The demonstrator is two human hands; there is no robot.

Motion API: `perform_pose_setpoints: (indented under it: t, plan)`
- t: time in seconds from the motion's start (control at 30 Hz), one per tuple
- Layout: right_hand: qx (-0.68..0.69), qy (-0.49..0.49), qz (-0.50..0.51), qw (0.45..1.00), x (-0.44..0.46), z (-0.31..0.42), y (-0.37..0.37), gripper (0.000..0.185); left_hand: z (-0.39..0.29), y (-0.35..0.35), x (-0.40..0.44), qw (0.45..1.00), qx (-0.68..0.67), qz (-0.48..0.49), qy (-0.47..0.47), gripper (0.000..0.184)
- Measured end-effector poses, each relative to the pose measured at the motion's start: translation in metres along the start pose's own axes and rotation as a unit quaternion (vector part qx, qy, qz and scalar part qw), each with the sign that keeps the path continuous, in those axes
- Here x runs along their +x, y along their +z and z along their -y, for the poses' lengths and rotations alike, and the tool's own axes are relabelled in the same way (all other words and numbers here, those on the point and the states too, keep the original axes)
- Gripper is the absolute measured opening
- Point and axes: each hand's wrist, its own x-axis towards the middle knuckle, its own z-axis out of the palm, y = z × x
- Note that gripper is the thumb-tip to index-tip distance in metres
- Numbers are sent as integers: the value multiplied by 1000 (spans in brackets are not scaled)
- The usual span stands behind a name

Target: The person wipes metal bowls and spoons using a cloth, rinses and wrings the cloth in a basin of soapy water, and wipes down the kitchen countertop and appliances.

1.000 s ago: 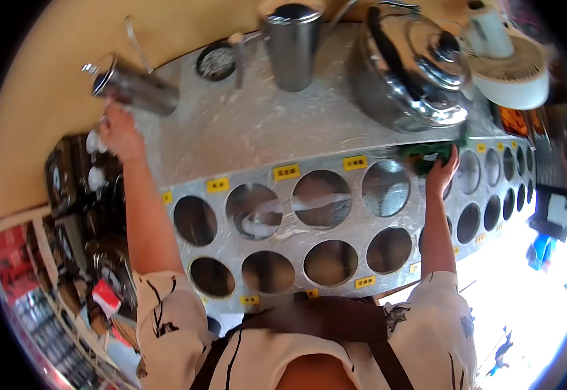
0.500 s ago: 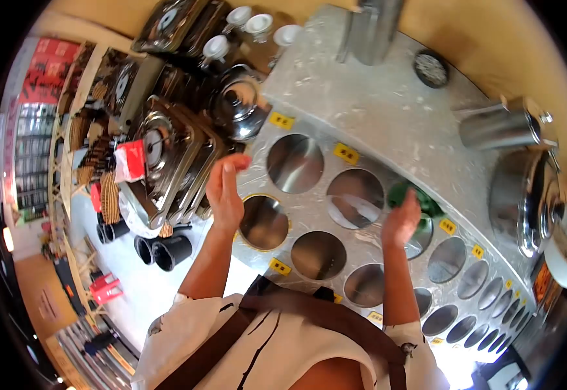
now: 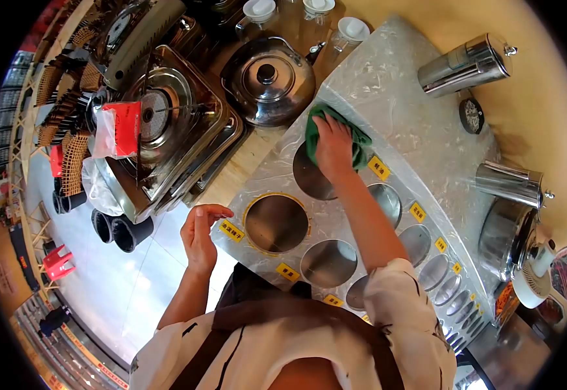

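Note:
My right hand [image 3: 333, 148] presses a green cloth [image 3: 356, 138] onto the corner of the grey marbled counter [image 3: 387, 84], just above a round opening [image 3: 313, 172]. The cloth is bunched under and around its fingers. My left hand [image 3: 201, 238] is raised near the counter's left edge, empty, its fingers slightly curled and apart. Beside it are a yellow label [image 3: 231, 231] and a yellow-rimmed round opening [image 3: 276, 223]. More round openings with yellow labels run along the counter to the lower right.
A steel kettle [image 3: 267, 84] and lidded glass jugs [image 3: 352, 39] stand beyond the counter corner. Stacked metal trays [image 3: 186, 107] with a red packet [image 3: 126, 129] are at left. Two steel canisters [image 3: 465, 65], a small black bowl [image 3: 471, 116] and a large pot [image 3: 501, 237] line the right side.
The view has swung toward the counter's left end. My right hand has moved the green cloth along the counter to the corner by the kettle. My left hand has come away from the canister.

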Motion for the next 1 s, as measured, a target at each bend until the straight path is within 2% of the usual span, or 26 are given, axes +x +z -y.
perform_pose_setpoints:
  t: [0.07, 0.13, 0.23, 0.3, 0.43, 0.5, 0.57, 0.6, 0.67, 0.77, 0.83, 0.9, 1.0]
  plan:
    - [-4, 15, -19, 1000, 18, 10, 12, 36, -6, -3, -6, 1000, 7, -13, 5, 39]
    - [92, -26, 23, 995, 40, 14, 22, 33, 0, -7, -9, 1000, -13, -14, -10, 39]
    - [15, -25, -2, 1000, 51, 23, 40, 36, -6, -16, -18, 999, -41, -15, -27, 38]
    - [-2, -33, -6, 999, 42, 24, 32, 37, -16, -25, -26, 1000, 6, -13, 24, 37]
    - [-50, 98, 51, 993, -7, 16, -10, 40, -19, -43, -28, 998, -27, -50, 19, 36]
    - [-178, 84, 11, 980, -50, -13, -22, 40, -21, -48, -27, 998, -42, -55, 15, 36]
    - [-196, 192, 77, 959, -66, -15, -50, 39, -22, -52, -30, 997, -67, -48, 2, 36]
    - [-198, 187, 73, 959, -63, -14, -58, 39, -21, -53, -33, 995, -93, -44, 2, 37]
    - [-142, 268, 124, 945, -55, -10, -67, 39, -21, -59, -44, 994, -97, -49, 3, 37]
    - [-152, 219, 77, 961, -35, -8, -23, 38, -13, -66, -60, 995, -76, -66, 16, 38]
    - [-48, 23, -32, 998, -17, 11, 8, 33, -7, -75, -85, 992, -76, -97, 9, 37]
    - [155, 3, -82, 985, 7, 26, 30, 29, -11, -78, -109, 989, -95, -114, -15, 37]
    - [185, -46, 43, 981, 5, 55, 40, 28, -9, -82, -136, 994, -39, -99, -24, 38]
